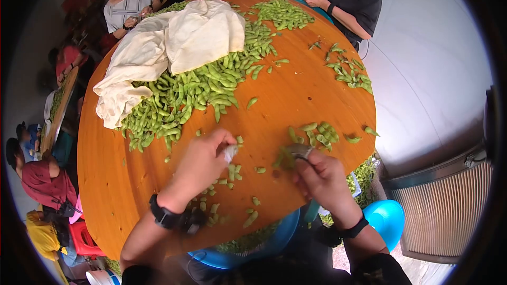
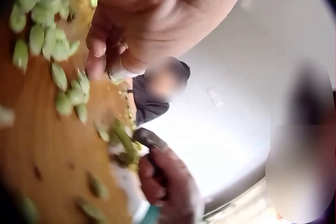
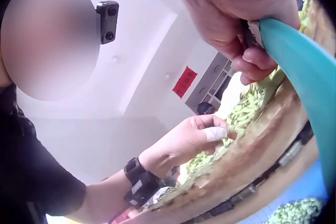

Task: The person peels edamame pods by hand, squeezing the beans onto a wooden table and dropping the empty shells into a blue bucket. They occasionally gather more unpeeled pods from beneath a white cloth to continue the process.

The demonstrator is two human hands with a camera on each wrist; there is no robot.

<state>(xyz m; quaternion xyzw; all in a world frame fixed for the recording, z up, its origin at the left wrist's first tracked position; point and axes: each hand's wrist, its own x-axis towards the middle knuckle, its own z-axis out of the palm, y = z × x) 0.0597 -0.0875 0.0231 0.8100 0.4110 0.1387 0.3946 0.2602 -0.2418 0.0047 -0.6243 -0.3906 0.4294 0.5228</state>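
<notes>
My right hand [image 1: 322, 174] is over the right part of the round wooden table, its fingers curled, pinching a blurred green soybean pod [image 1: 285, 158]. A dark grey piece [image 2: 148, 138] sits at the tip of its thumb. Left of it, my left hand [image 1: 203, 161] hovers above scattered shelled beans [image 1: 234, 172], fingers bent and white tape [image 3: 216, 133] around the thumb. I cannot tell whether its fingertips hold anything. Several pods [image 1: 323, 133] lie just beyond the right hand. Close under that hand, a curved teal piece [image 3: 296, 61] crosses the right wrist view.
A large pile of pods [image 1: 206, 87] lies on the table [image 1: 296, 87], partly under a cream cloth [image 1: 206, 34]. Smaller piles lie farther right. A blue basin [image 1: 288, 232] stands below the near edge, another blue container [image 1: 388, 221] at right. Other people sit around.
</notes>
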